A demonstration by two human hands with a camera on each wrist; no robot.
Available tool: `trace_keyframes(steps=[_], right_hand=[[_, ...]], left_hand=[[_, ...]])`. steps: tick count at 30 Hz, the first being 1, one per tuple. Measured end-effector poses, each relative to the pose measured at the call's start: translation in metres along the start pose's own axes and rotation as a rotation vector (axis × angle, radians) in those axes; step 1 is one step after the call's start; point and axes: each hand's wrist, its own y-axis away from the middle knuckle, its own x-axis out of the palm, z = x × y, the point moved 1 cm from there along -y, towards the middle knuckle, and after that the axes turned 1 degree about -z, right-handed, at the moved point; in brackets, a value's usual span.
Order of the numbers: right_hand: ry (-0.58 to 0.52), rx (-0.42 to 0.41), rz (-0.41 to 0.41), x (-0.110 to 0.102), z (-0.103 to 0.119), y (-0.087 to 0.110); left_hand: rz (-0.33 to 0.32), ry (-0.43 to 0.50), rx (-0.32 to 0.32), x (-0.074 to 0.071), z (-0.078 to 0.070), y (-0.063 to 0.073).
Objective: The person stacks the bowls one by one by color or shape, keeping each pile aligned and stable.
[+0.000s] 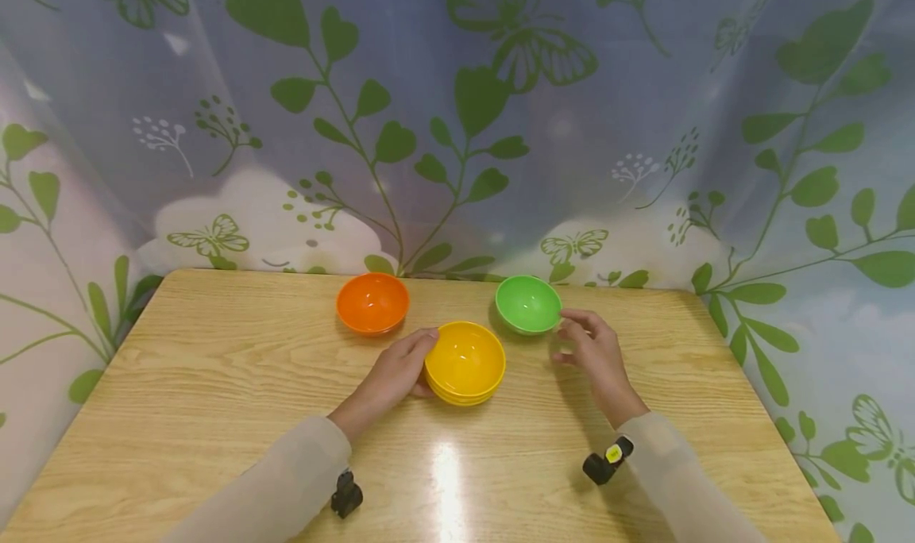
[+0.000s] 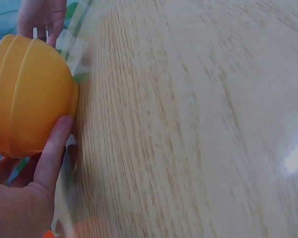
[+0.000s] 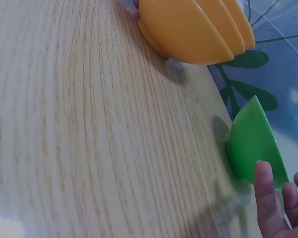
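Observation:
A stack of nested yellow bowls (image 1: 466, 360) stands near the middle of the table. My left hand (image 1: 391, 372) grips the stack from its left side; in the left wrist view a finger (image 2: 53, 148) lies against the lower wall of the stack (image 2: 44, 94). To the right and farther back sits one green bowl (image 1: 529, 305), upright. My right hand (image 1: 595, 360) is at its right side with fingers spread and loosely bent, the fingertips at or just off the rim. In the right wrist view the fingers (image 3: 265, 198) overlap the green bowl (image 3: 253, 144), so contact is hard to tell.
An orange bowl (image 1: 372, 303) sits upright at the back, left of the yellow stack. The wooden table (image 1: 236, 352) ends at a patterned curtain (image 1: 443, 130) behind. Small black cameras (image 1: 608, 460) are strapped at both wrists.

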Motion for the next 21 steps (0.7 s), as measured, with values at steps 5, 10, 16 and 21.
trace_keyframes(steps=[5, 10, 16, 21], right_hand=[[-0.010, 0.000, -0.016, 0.000, -0.001, -0.003], [-0.047, 0.001, 0.015, 0.001, -0.002, -0.006], [-0.071, 0.015, 0.051, 0.004, -0.004, -0.010], [-0.073, 0.034, 0.064, 0.008, -0.005, -0.013]], left_hand=[[0.001, 0.001, -0.003, 0.000, 0.000, 0.000], [0.002, 0.001, -0.007, 0.000, 0.001, -0.001], [0.004, 0.011, -0.010, 0.001, 0.002, -0.002], [0.005, 0.017, -0.013, 0.001, 0.001, -0.001]])
